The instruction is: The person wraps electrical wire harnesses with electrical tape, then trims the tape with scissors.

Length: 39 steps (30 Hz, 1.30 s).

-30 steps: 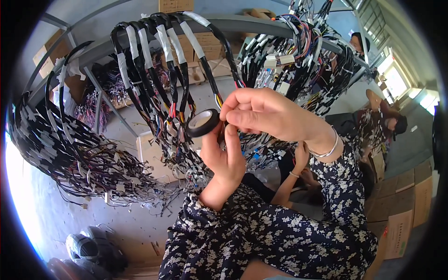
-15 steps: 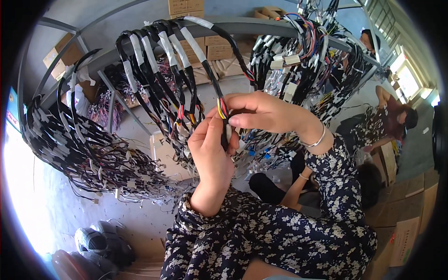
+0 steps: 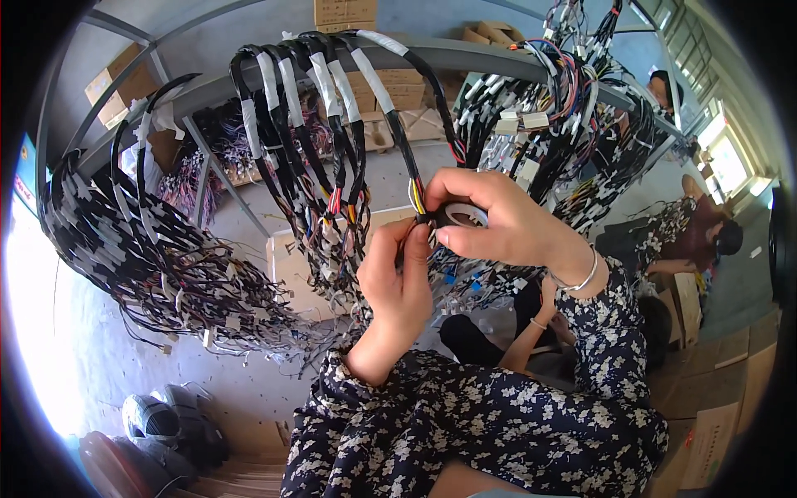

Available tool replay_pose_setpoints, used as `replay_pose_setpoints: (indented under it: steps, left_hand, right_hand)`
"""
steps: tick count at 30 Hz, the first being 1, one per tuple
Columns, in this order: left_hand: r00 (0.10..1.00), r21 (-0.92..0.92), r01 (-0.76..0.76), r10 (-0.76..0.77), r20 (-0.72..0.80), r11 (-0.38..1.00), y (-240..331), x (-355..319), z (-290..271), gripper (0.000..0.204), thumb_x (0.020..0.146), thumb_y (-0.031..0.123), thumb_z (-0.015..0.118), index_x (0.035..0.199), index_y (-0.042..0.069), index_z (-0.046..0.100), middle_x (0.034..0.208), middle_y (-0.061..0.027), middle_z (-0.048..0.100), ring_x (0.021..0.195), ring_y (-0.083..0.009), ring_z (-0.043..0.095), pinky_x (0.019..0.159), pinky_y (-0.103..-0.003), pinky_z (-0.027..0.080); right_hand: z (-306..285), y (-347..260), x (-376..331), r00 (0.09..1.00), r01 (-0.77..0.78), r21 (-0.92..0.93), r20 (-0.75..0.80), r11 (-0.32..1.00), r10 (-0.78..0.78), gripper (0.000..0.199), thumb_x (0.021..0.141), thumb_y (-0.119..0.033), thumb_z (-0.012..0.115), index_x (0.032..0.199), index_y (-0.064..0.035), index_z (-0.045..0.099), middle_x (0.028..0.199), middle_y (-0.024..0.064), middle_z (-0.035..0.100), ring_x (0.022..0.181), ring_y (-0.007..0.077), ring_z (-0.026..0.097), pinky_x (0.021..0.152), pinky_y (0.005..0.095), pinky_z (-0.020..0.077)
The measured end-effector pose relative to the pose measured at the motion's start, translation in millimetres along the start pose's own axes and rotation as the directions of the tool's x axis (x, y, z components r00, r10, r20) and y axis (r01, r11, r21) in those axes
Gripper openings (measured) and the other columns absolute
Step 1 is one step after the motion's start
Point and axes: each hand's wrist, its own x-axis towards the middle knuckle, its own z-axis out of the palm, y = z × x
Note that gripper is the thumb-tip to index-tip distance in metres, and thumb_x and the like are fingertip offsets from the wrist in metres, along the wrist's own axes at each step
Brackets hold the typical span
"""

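Note:
A black-sleeved wire harness (image 3: 404,148) with a white wrapped section hangs over the metal rail, and red, yellow and white wires show at its lower part. My left hand (image 3: 393,278) pinches this harness just below the bare wires, thumb against fingers. In my right hand (image 3: 523,226) is a roll of black tape (image 3: 467,207) with a pale core, gripped between thumb and fingers beside the harness. The tape's black end appears to meet the harness at my left fingertips. My fingers partly hide that spot.
The grey rail (image 3: 490,62) carries more harnesses (image 3: 274,108) on the left and a dense bundle (image 3: 573,108) on the right. Cardboard boxes (image 3: 124,79) stand behind. A seated person's forearm (image 3: 525,340) shows below my right arm; another person (image 3: 706,224) works at the far right.
My right hand has turned and drawn slightly right and down from the harness, and the tape roll now shows in it. My left hand has shifted right. The view has moved slightly.

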Motion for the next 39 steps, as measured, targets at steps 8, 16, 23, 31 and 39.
replay_pose_setpoints:
  steps: [8,16,23,31,39]
  left_hand:
    - [0.82,0.452,-0.51,0.572,-0.002,0.732,-29,8,6,0.021,0.086,-0.008,0.065,0.106,-0.008,0.061,0.077,-0.0154,0.06,0.06,-0.0301,0.058,0.053,-0.037,0.046]
    - [0.94,0.166,-0.332,0.34,-0.022,0.929,-19,-7,8,0.027,0.089,0.007,0.06,0.113,-0.007,0.06,0.086,-0.0154,0.066,0.069,-0.0233,0.065,0.064,-0.031,0.051]
    - [0.948,-0.298,0.284,-0.313,-0.052,0.911,12,10,9,0.03,0.104,0.023,0.053,0.086,0.001,0.064,0.066,-0.0029,0.062,0.053,-0.0064,0.05,0.048,-0.021,0.035]
    - [0.9,-0.515,0.431,-0.396,0.182,0.741,20,16,-5,0.029,0.105,0.024,0.049,0.092,0.002,0.064,0.065,-0.0032,0.057,0.05,-0.0099,0.049,0.045,-0.022,0.033]
    - [0.997,0.1,-0.029,0.022,0.075,0.995,6,-6,-6,0.012,0.101,0.005,0.055,0.106,-0.005,0.058,0.081,-0.0066,0.064,0.067,-0.0126,0.059,0.064,-0.023,0.045]
  right_hand:
    - [11,-5,-6,0.993,-0.113,0.17,-0.026,0.979,0.119,0.034,0.089,-0.016,0.069,0.113,0.0015,0.052,0.098,0.0031,0.059,0.087,0.0074,0.055,0.078,0.0235,0.0476]
    - [10,-28,-15,0.968,-0.251,0.437,0.131,0.864,0.215,0.042,0.094,-0.028,0.07,0.115,0.0055,0.055,0.085,0.0047,0.065,0.077,0.007,0.058,0.066,0.0222,0.0467]
    - [17,10,3,0.899,0.216,0.15,-0.416,0.965,-0.137,0.03,0.102,-0.016,0.054,0.126,0.0018,0.054,0.11,0.0074,0.061,0.101,0.0104,0.059,0.086,0.0263,0.0488]
    - [12,-10,10,0.977,-0.193,0.236,0.137,0.952,0.165,0.029,0.102,-0.023,0.055,0.102,0.0064,0.055,0.104,0.0153,0.064,0.099,0.0223,0.064,0.081,0.035,0.0505]
    - [25,-8,1,0.969,0.073,-0.399,-0.188,0.914,-0.159,0.022,0.095,-0.019,0.058,0.088,0.0018,0.056,0.085,0.015,0.056,0.082,0.0351,0.057,0.071,0.044,0.0471]
